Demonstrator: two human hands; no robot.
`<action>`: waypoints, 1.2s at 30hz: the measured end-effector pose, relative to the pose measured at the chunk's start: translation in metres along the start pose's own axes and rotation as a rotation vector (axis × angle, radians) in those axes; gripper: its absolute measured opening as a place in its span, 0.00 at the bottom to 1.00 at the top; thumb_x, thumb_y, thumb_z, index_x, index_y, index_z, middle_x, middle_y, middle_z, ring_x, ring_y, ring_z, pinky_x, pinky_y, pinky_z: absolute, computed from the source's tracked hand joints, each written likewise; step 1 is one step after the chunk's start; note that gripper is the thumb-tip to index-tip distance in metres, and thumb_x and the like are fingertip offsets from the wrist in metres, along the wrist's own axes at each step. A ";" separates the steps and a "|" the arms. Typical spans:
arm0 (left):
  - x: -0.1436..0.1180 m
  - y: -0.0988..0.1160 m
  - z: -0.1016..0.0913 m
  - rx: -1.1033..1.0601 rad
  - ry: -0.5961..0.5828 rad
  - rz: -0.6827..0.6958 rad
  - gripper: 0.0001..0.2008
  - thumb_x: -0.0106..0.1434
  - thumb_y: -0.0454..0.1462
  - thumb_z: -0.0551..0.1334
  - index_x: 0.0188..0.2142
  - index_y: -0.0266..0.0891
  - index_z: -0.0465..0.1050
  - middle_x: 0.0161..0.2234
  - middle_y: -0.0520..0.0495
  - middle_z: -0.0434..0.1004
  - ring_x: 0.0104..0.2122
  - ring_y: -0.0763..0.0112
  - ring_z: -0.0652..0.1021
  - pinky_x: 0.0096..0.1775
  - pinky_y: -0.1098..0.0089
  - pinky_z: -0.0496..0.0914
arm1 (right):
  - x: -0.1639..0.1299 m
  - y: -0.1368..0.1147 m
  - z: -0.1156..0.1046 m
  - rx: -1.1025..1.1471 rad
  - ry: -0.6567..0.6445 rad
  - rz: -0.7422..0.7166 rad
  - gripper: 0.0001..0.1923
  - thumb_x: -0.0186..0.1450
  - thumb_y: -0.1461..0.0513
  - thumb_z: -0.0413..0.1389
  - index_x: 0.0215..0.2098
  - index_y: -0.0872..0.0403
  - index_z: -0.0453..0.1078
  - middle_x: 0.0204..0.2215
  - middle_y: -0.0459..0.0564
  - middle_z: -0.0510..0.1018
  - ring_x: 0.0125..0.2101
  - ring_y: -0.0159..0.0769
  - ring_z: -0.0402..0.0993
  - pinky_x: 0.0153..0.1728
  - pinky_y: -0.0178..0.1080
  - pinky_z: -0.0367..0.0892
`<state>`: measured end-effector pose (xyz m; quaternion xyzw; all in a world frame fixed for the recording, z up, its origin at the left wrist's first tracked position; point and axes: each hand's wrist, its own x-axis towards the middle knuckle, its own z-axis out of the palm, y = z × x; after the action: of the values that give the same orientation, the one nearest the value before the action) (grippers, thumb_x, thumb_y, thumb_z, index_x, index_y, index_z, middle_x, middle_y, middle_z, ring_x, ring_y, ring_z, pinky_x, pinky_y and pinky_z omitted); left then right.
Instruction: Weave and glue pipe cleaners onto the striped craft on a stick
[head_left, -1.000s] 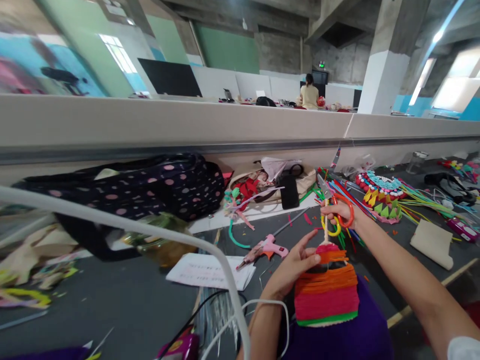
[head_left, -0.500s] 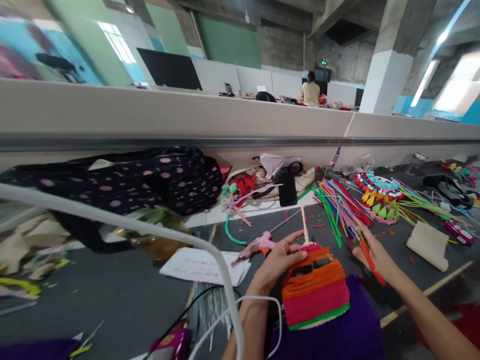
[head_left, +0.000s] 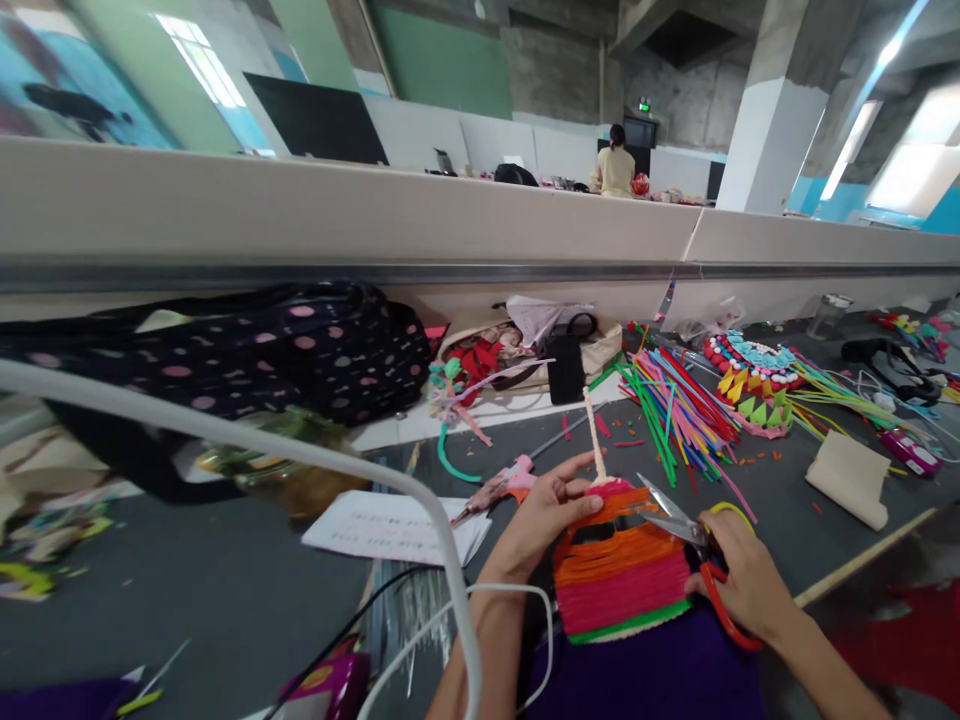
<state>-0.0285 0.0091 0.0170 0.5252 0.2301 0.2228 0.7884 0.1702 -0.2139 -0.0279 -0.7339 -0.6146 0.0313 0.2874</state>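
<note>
My left hand (head_left: pixel 551 515) grips the upper left edge of a flat craft piece (head_left: pixel 626 595) covered in orange, pink and green strands, with dark gaps among the orange ones. From its top sticks up a beige twisted stem (head_left: pixel 596 440). In my right hand (head_left: pixel 750 580) are scissors (head_left: pixel 694 535) with red and yellow handles. Their blades are apart and lie over the piece's upper right part; whether a strand sits between them I cannot tell. Beneath the piece is purple cloth (head_left: pixel 645 675).
A pink glue gun (head_left: pixel 499 487) and folded white paper (head_left: pixel 375 530) lie left of my hands. A thick white cable (head_left: pixel 390 475) arches across the near left. Beyond are coloured pipe cleaners (head_left: pixel 682 405), a black phone (head_left: pixel 567 370) and a dark patterned bag (head_left: pixel 300 365).
My right hand has moved left and brought the scissors, blades apart, over the craft piece. My left hand keeps its hold. The whole view has shifted slightly.
</note>
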 end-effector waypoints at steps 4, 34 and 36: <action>0.000 0.001 0.001 -0.011 -0.001 -0.003 0.38 0.47 0.35 0.74 0.58 0.35 0.65 0.24 0.52 0.77 0.24 0.73 0.76 0.30 0.75 0.67 | 0.002 -0.003 -0.001 -0.032 0.000 -0.019 0.26 0.61 0.58 0.59 0.54 0.55 0.59 0.42 0.57 0.71 0.42 0.47 0.69 0.43 0.47 0.68; -0.002 0.000 0.003 -0.013 -0.016 -0.031 0.38 0.48 0.35 0.74 0.58 0.34 0.65 0.28 0.46 0.81 0.28 0.67 0.79 0.34 0.70 0.70 | 0.013 -0.016 -0.009 -0.074 0.033 -0.058 0.23 0.62 0.54 0.59 0.51 0.55 0.62 0.38 0.55 0.71 0.38 0.45 0.70 0.39 0.44 0.68; -0.002 0.001 0.004 -0.018 -0.011 -0.041 0.39 0.47 0.35 0.74 0.58 0.34 0.64 0.28 0.46 0.81 0.28 0.66 0.79 0.34 0.70 0.70 | 0.013 -0.012 -0.008 -0.080 0.031 -0.059 0.22 0.62 0.53 0.59 0.51 0.54 0.63 0.37 0.55 0.72 0.38 0.45 0.71 0.38 0.44 0.68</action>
<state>-0.0283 0.0055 0.0193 0.5144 0.2345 0.2060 0.7988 0.1654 -0.2040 -0.0116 -0.7268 -0.6323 -0.0133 0.2681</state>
